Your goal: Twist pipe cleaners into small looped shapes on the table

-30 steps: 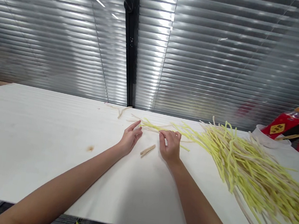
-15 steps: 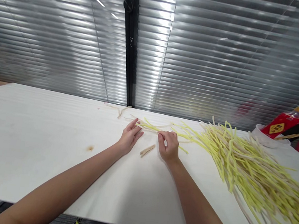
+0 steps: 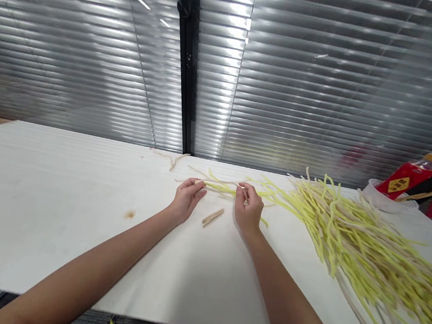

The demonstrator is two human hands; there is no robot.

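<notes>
Our L hand pinches yellow strips, our R hand a pale strip, fingers nearly closed, both left of the big pile. We shd pinch softly, w/o tangling 'em.

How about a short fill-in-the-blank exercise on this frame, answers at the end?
1. The brightest strands between the left hand and the right hand are coloured ____.
2. The large pile lies to the ____ of both hands.
3. Apart from its brown stain, the table top is coloured ____.
4. The bottle by the bowl has a yellow patch on a mainly ____ label.

Missing words: yellow; right; white; red.
</notes>
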